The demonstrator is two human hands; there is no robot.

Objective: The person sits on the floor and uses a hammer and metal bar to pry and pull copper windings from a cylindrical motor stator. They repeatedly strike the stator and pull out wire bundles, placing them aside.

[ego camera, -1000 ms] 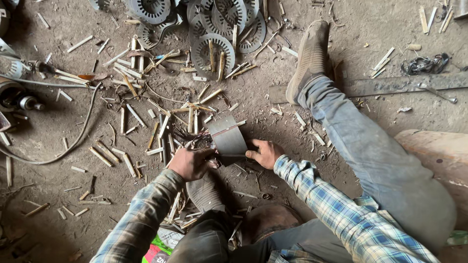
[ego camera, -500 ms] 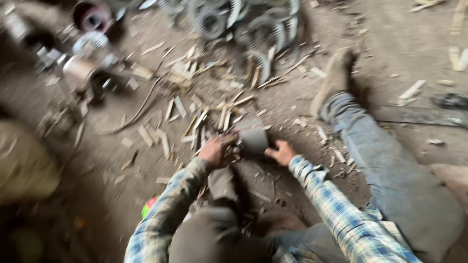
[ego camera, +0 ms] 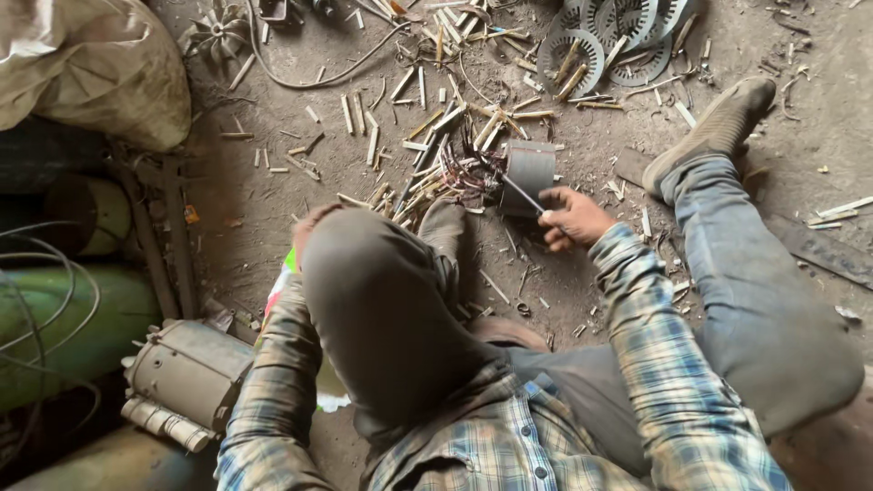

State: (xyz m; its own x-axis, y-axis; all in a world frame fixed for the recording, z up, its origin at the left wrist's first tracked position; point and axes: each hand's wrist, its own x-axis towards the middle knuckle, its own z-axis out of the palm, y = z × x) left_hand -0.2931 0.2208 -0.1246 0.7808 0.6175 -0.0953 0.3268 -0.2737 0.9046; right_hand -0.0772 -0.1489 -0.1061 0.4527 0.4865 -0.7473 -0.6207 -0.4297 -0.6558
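Person sat on a dirt floor (ego camera: 273,209), seen from above. Right hand (ego camera: 573,218) was fisted around a thin metal rod (ego camera: 525,195), fingers clamped on it, the rod's tip against a grey cylindrical metal stator core (ego camera: 530,170). That core lay on its side on the floor near the middle of the view, just ahead of the bent grey-trousered knee (ego camera: 382,300), with a tangle of dark reddish copper wire (ego camera: 468,175) sticking out of its left end. Left hand (ego camera: 309,223) mostly hidden behind the knee, only the back of it showed at the knee's left edge; cannot tell whether it was spread or closed, or holding anything. Both arms in blue-and-tan plaid sleeves (ego camera: 655,364). Right leg in blue jeans (ego camera: 746,273) stretched toward the far right, dusty brown shoe (ego camera: 718,127) at its end.

Short pale wooden sticks (ego camera: 373,145) were scattered across the floor around and beyond the core. A pile of round slotted metal laminations (ego camera: 609,36) sat at the far edge, right of centre. A small grey fan impeller (ego camera: 218,32) lay near the far left, beside a tan cloth sack (ego camera: 82,64) in the far left corner. A dusty grey motor housing (ego camera: 186,373) lay at the near left, next to green cylinders (ego camera: 64,327) with loose cable over them.
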